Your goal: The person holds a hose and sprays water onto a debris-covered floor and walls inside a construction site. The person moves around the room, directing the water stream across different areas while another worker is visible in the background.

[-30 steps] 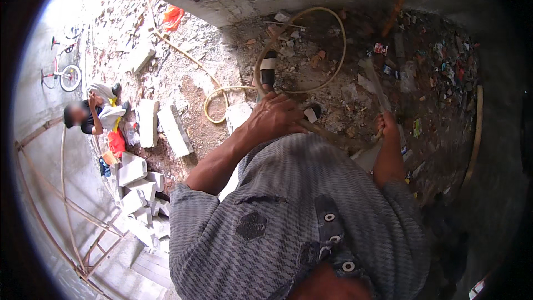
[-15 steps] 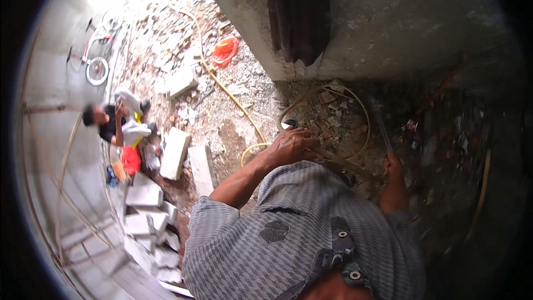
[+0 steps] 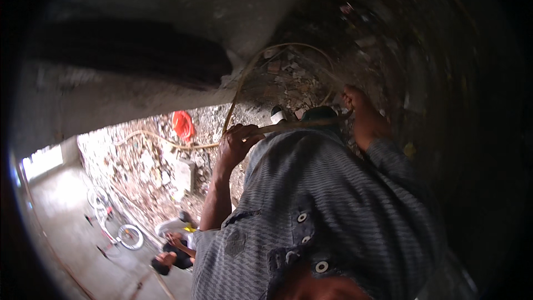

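A yellowish hose [image 3: 302,124] runs across the front of my body, from one hand to the other. My left hand [image 3: 240,139] is closed around it, with the hose passing under the curled fingers. At the other end of this stretch my right hand [image 3: 357,101] is closed on the hose too, though shade and blur hide its fingers in part. Beyond my hands the hose makes a wide loop over the rubble [image 3: 294,78]. Another length trails off to the left past my left hand. My shoe [image 3: 277,114] shows just behind the stretched part.
A dark cloth [image 3: 139,53] hangs on the wall at the upper left. An orange-red plastic bag [image 3: 182,125] and a pale block [image 3: 185,175] lie on the debris-covered ground. A person [image 3: 175,253] sits at the lower left, near a white bicycle [image 3: 130,236].
My view has turned to the right, so wall, bicycle and person appear rotated. My right hand has come up, and the hose now stretches between both hands.
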`<control>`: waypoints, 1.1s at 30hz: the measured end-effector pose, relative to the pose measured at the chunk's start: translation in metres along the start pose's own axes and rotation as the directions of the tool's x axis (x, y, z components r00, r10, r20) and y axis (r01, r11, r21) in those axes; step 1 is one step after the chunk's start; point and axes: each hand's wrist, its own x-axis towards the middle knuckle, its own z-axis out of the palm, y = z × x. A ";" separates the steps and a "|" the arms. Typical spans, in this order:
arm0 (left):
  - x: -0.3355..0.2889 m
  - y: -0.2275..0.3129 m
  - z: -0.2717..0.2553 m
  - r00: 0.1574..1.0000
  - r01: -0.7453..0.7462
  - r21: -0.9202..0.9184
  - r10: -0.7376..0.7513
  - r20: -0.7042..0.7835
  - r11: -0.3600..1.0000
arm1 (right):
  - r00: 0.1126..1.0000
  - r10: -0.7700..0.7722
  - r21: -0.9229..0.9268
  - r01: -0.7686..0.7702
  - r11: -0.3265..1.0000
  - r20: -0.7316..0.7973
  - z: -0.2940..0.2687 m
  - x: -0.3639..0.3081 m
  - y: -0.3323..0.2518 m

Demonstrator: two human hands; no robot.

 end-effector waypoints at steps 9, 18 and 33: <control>0.026 0.057 0.064 0.938 -0.267 0.134 0.226 0.262 0.954 | 0.972 -0.211 0.189 0.228 0.955 -0.102 -0.117 0.055 0.128; 0.087 0.070 0.081 0.957 -0.236 0.220 0.187 0.221 0.946 | 0.924 -0.310 0.274 0.365 0.890 -0.225 -0.168 0.035 0.072; 0.018 0.047 0.074 0.744 -0.553 0.243 0.341 0.575 0.797 | 0.739 -0.425 0.053 0.526 0.849 -0.522 -0.148 -0.065 0.247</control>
